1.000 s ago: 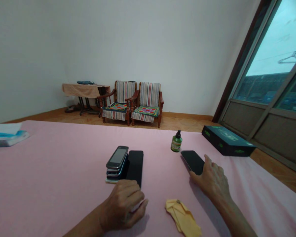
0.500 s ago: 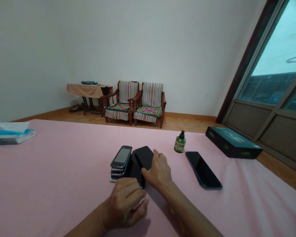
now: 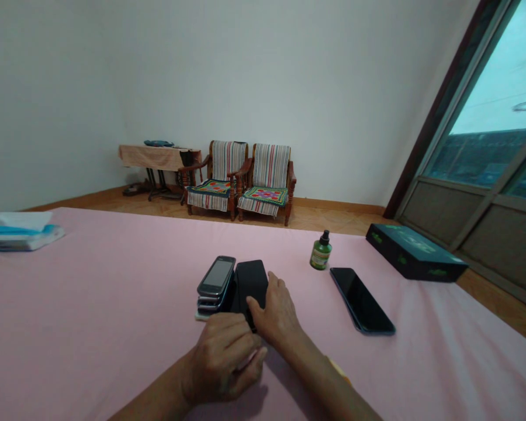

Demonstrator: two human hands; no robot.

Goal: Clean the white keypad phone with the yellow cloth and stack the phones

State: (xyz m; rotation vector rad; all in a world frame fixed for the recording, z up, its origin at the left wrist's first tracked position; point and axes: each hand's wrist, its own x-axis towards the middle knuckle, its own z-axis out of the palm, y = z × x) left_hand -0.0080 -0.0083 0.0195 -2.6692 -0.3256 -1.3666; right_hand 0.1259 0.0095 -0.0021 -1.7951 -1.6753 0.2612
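My right hand (image 3: 278,313) is closed on the near end of a black phone (image 3: 251,278): thumb on its near left corner, fingers along its right edge. That phone lies right beside a stack of several phones (image 3: 217,280) on the pink table (image 3: 92,304). My left hand (image 3: 221,362) rests on the table just in front of them, curled into a loose fist. What it holds, if anything, is hidden.
Another black phone (image 3: 362,299) lies flat to the right. Behind it stand a small green bottle (image 3: 320,252) and a dark box (image 3: 414,254) at the table's right edge. A tissue pack (image 3: 17,231) lies far left. A yellow cloth (image 3: 339,369) peeks from under my right forearm.
My right hand let go of the right-hand phone and crossed left to the black phone by the stack. That phone was skewed half a second ago and now lies straight beside the stack.
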